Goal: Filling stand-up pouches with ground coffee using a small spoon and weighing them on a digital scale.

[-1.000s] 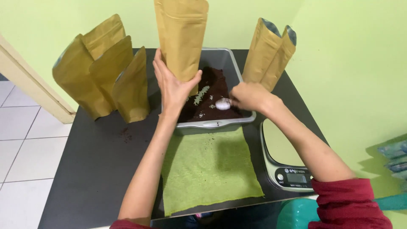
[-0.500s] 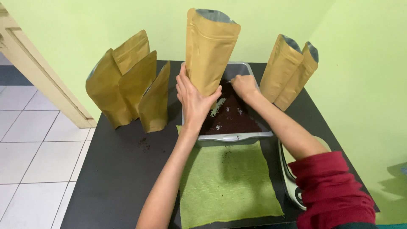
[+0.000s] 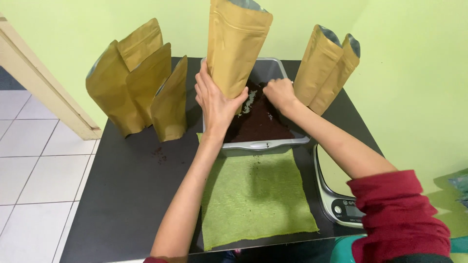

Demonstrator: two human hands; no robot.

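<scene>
Black table [image 3: 122, 195] against green wall. Left hand [image 3: 217, 100] clasps upright gold pouch [image 3: 236, 46] over grey tray [image 3: 265, 145] at far centre; right hand [image 3: 279, 92], fingers curled, buried in dark grounds [image 3: 258, 122], grip unclear.

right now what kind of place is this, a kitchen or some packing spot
Likely a small home packing station: gold stand-up pouches on a black table, a metal tray of dark grounds, and a digital scale beside it.

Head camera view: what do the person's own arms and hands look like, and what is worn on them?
Both forearms are bare. The right arm has a dark red knit sleeve pushed up above the elbow. Left hand and right hand wear no gloves; no rings or watch show.
</scene>
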